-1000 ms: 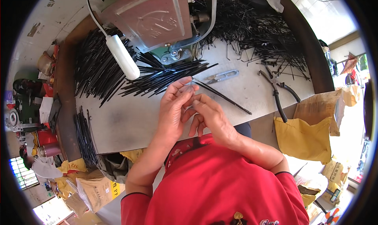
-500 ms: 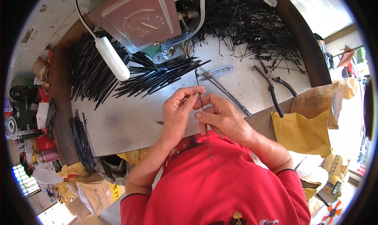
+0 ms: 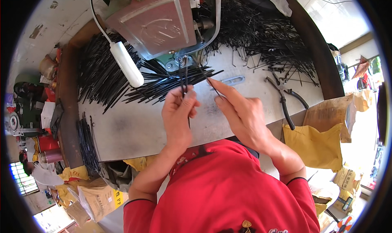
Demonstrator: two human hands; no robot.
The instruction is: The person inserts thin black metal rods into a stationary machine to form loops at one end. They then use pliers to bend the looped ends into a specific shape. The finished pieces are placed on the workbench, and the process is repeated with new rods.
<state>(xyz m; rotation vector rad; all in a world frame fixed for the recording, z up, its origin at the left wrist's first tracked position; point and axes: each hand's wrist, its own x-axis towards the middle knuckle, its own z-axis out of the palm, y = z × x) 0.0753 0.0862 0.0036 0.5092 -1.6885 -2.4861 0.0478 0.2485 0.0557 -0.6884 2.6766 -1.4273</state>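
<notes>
My left hand (image 3: 178, 114) is closed, pinching thin dark rods (image 3: 186, 76) that stick up toward the machine, with an end showing below the fingers. In my right hand (image 3: 247, 120), a thin black rod (image 3: 211, 84) is held between thumb and index finger; it slants up toward the machine base. Both hands are above the metal table (image 3: 122, 131), apart from each other. Just beyond them lies a loose heap of straight black rods (image 3: 163, 82). The machine (image 3: 155, 29), with a reddish-brown cover and green base, stands over that heap. Whether the rod tips touch it is unclear.
A white cylinder on a cable (image 3: 127, 65) hangs left of the machine. Bent black wires (image 3: 265, 33) pile up at the far right. Dark-handled pliers (image 3: 283, 96) and a slotted metal strip (image 3: 232, 80) lie rightward. Another rod bundle (image 3: 85, 141) sits at the left edge.
My hands have moved apart and forward, toward the machine. The dark rods that lay beside the slotted strip are gone from there. My left hand now holds dark rods upright.
</notes>
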